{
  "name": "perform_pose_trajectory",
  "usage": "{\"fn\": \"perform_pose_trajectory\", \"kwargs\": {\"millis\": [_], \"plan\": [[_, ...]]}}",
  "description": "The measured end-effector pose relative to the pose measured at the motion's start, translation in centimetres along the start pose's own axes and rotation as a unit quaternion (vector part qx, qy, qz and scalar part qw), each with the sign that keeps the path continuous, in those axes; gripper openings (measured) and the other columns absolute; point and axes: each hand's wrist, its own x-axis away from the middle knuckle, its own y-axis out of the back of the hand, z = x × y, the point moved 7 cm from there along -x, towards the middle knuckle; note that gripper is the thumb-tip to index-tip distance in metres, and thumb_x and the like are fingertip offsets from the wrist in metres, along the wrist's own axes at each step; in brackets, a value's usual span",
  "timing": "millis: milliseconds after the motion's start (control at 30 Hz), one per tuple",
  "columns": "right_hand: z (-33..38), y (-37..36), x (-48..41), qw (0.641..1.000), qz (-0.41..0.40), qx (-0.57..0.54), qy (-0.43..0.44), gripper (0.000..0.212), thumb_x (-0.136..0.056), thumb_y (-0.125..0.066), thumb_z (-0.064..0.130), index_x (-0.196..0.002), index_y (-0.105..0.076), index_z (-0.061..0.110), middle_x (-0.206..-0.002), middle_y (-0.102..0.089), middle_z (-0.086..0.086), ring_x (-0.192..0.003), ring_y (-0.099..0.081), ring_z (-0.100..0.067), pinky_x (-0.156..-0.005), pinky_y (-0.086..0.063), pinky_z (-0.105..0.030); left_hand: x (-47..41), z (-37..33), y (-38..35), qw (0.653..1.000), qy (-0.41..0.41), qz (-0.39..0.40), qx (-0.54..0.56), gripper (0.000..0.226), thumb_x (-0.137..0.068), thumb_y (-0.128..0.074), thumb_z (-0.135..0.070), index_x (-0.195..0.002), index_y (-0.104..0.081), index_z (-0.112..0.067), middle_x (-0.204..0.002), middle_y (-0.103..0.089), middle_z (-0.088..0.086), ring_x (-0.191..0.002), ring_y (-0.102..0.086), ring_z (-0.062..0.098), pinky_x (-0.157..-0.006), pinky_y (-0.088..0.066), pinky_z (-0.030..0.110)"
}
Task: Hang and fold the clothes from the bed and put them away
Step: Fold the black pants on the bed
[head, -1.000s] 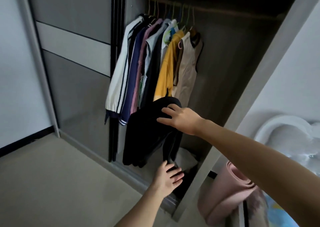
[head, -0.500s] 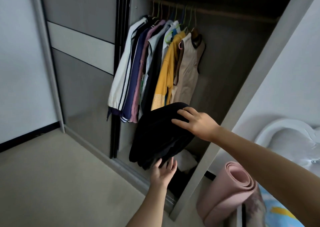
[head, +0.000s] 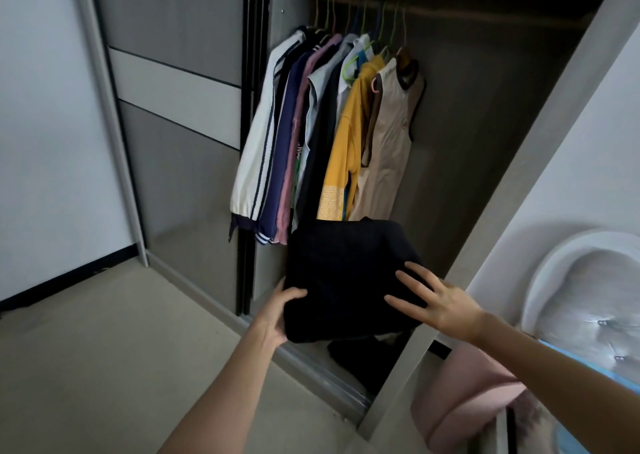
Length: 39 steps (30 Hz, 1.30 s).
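Bedroom w/ pale floor (head: 104,349) in front of an open wardrobe (head: 540,162). Nearest, just outside the wardrobe's right post, a pink rolled mat (head: 460,394) stands on end. Low at the wardrobe's opening, both hands carry a folded dark garment (head: 346,273). Left hand (head: 277,315) grips its lower-left corner, thumb curled over the top, fingers hidden underneath. Right hand (head: 440,301) lies flat on the garment's right side, fingers straight & spread wide, pinching nothing. Garment is clear of the wardrobe bottom, its top edge just below the hanging clothes (head: 311,135). Under it, on the wardrobe bottom, a dark heap (head: 360,360) of cloth, too dim to tell more. Further in, the hung clothes bunch at the wardrobe's left end: white striped jacket (head: 256,148), navy & pink pieces, yellow shirt (head: 341,152), then a beige sleeveless top (head: 388,142) last on the right. Rail (head: 433,8) runs along the wardrobe's top. Grey sliding door (head: 180,142) closes the wardrobe's left part.
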Motion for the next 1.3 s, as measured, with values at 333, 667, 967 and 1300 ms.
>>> {"fn": "perform_pose_trajectory", "kwargs": {"millis": [333,667,967,1300], "plan": [[8.0,-9.0,3.1,0.988,0.100,-0.076,-0.092,0.057,-0.083,-0.039,0.014,-0.139,-0.029,0.018,-0.123,-0.043,-0.016,-0.116,-0.041,-0.036,-0.070,-0.057,-0.034,-7.8,3.4,6.9,0.972,0.093,-0.038,-0.211,0.047,-0.074,-0.077,-0.014,-0.117,-0.057,-0.016,-0.111,-0.066,0.011,-0.101,-0.062,0.028,-0.081,-0.052,0.037],[11.5,-32.0,7.3,0.877,0.333,-0.279,-0.207,0.105,-0.051,-0.089,0.033,-0.137,-0.031,0.024,-0.125,-0.041,-0.015,-0.110,-0.061,-0.032,-0.067,-0.059,-0.032,-26.4,10.1,15.4,0.936,0.213,-0.094,-0.265,0.054,-0.077,-0.074,-0.010,-0.127,-0.054,-0.011,-0.113,-0.065,0.015,-0.102,-0.062,0.033,-0.086,-0.048,0.043],[19.1,-59.4,13.5,0.796,0.451,-0.308,-0.261,0.132,-0.030,-0.093,0.033,-0.145,-0.028,0.024,-0.123,-0.056,-0.015,-0.109,-0.062,-0.033,-0.061,-0.059,-0.036,-49.5,20.7,26.9,0.920,0.245,-0.084,-0.294,0.040,-0.081,-0.068,-0.003,-0.119,-0.057,-0.006,-0.103,-0.066,0.016,-0.091,-0.063,0.031,-0.073,-0.049,0.036],[25.8,-88.7,17.2,0.804,0.452,-0.182,-0.342,0.059,-0.074,-0.049,0.021,-0.133,-0.045,0.025,-0.129,-0.045,-0.023,-0.114,-0.057,-0.037,-0.087,-0.052,-0.043,-78.1,29.9,37.8,0.889,0.119,-0.003,-0.443,0.076,-0.076,-0.071,-0.046,-0.139,-0.038,-0.021,-0.137,-0.048,0.006,-0.122,-0.048,0.026,-0.101,-0.038,0.035]]}}
